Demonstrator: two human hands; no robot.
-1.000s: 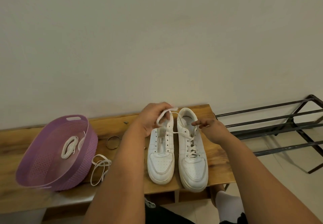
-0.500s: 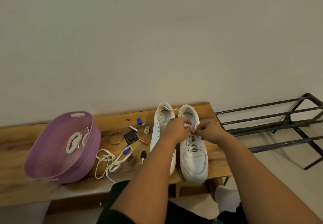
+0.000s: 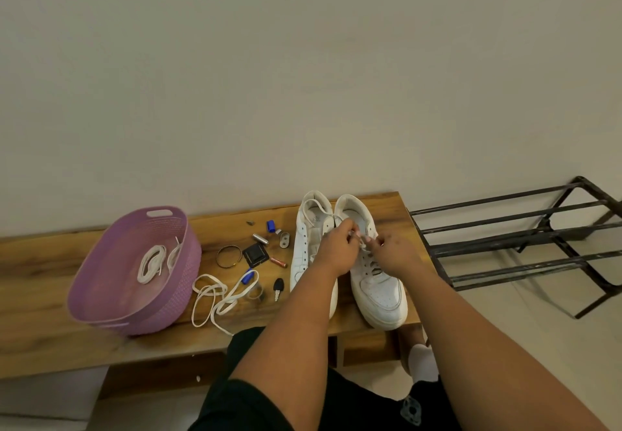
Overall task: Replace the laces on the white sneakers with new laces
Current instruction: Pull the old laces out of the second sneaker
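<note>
Standing side by side on the wooden counter point(image 3: 387, 208), toes toward the person, are two white sneakers of smooth, leather-like material with thick rubbery soles. The right sneaker point(image 3: 377, 289) is threaded with a flat white lace point(image 3: 370, 262) across its lower eyelets; the left sneaker point(image 3: 308, 242) shows bare eyelet rows, and its toe is hidden behind the forearm. Both hands meet over the right sneaker's upper eyelets: the left hand point(image 3: 338, 252) has its fingers curled, pinching a strand of that lace, and the right hand point(image 3: 395, 252) pinches it too (the exact fingertip hold is too small to make out). One strand trails back over the left sneaker's collar.

To the left sits an oval purple basket point(image 3: 183, 255) of woven-textured plastic with a slot handle, holding a coiled white lace point(image 3: 151, 262). Just beside the basket, a loose white lace point(image 3: 215, 296) lies in tangled loops on the wood grain. Between it and the sneakers lies a scatter of small things: a twisted metal ring point(image 3: 229, 257), a black square piece point(image 3: 255, 254), a silvery cylinder point(image 3: 260, 239), a blue cap point(image 3: 271, 226) and a black-headed key point(image 3: 278, 287). A dark metal rack point(image 3: 521, 238) of thin bars stands past the counter's right end, cut off by the frame edge.
</note>
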